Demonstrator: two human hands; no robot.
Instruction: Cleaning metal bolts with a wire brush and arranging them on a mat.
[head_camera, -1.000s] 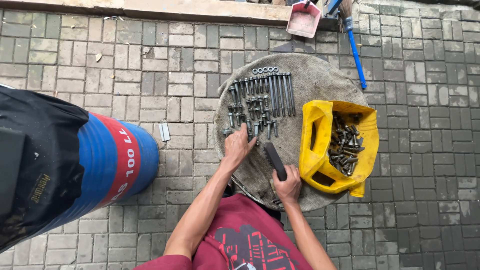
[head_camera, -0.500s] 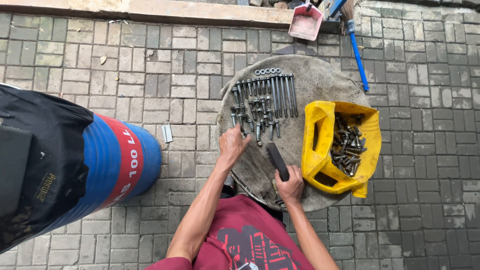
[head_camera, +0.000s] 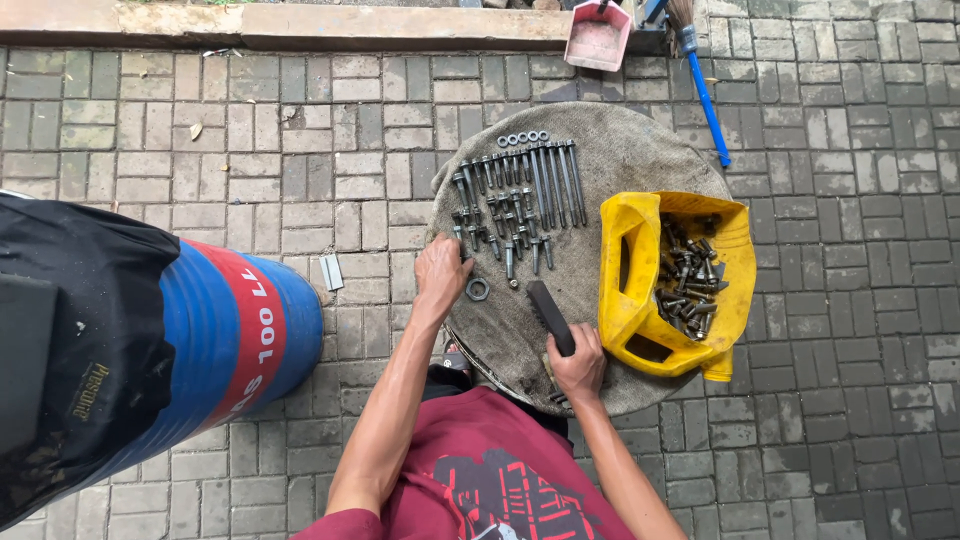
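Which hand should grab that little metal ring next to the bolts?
Probably the left hand: it rests right beside the ring on the round cloth-covered top. The right hand is farther off and already grips a dark bar.

A yellow bag (head_camera: 640, 290) sits at the right edge of a round grey-brown cloth top (head_camera: 620, 150), holding dull grey and brownish bolts (head_camera: 688, 275). Grey steel bolts (head_camera: 520, 195) lie in rows near its far edge, and a black bar (head_camera: 550, 315) nearer. The drum (head_camera: 225, 340) is blue with a red band bearing white marks, under a black cover (head_camera: 70, 340). The shirt (head_camera: 480, 470) is maroon with a black print. Paving (head_camera: 200, 150) is grey brick; the dustpan (head_camera: 597, 35) pink, the handle (head_camera: 708, 100) blue.
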